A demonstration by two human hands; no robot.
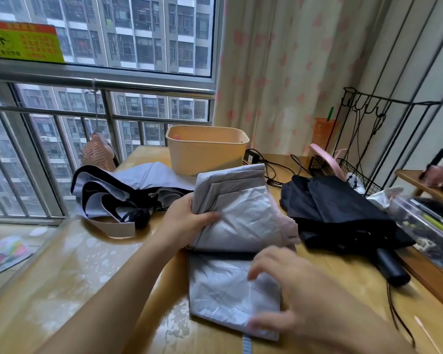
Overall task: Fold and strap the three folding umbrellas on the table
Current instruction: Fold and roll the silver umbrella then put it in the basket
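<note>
Silver umbrella (243,221) lay mid-table (87,277) between a lavender umbrella (128,190) and a black umbrella (343,213); left hand (184,221) pinched its folded canopy edge, right hand (299,295) rested spread-fingered on its lower panel

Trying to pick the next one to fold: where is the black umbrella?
In the head view the black umbrella lies on the right side of the table, just right of the silver umbrella being handled, with the wire rack behind it.
</note>
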